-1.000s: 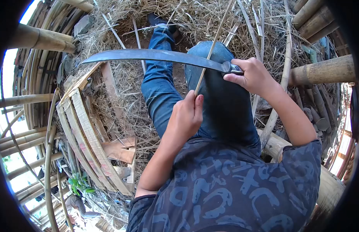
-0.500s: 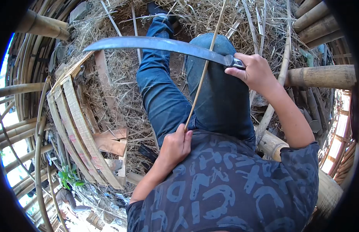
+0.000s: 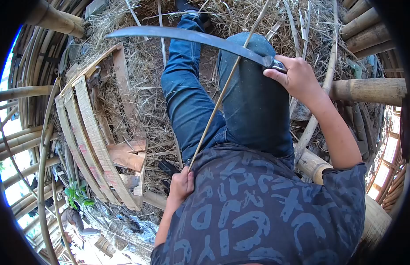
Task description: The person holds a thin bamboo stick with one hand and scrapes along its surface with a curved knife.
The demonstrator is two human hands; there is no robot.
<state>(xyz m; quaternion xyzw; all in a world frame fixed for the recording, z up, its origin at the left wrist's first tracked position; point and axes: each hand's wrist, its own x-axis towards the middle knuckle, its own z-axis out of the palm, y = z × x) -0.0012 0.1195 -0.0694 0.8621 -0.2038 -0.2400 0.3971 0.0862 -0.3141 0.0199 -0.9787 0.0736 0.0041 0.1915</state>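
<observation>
One left hand [image 3: 181, 183], one right hand [image 3: 300, 79], one knife [image 3: 191, 35], one strip [image 3: 221, 100], two denim legs [image 3: 255, 110] and one shirt [image 3: 258, 207] are counted. Three long slats [image 3: 99, 129] are shown on one crate [image 3: 103, 59]; one plant [image 3: 77, 194] is seen. The poles [image 3: 368, 91] cannot be surely counted.

We look through one camera worn on the person's head, facing forward and steeply down. The shirt [image 3: 266, 203] fills the bottom of our view, closest to us, while the jeans [image 3: 253, 106] run up the middle and a shoe [image 3: 183, 5] sits farther off at the top edge. We see the left hand [image 3: 182, 183] and the right hand [image 3: 296, 78] from above, fairly near. Our lens is very wide: bamboo walls [image 3: 32, 77] curve round the sides, and black corners frame everything.
</observation>
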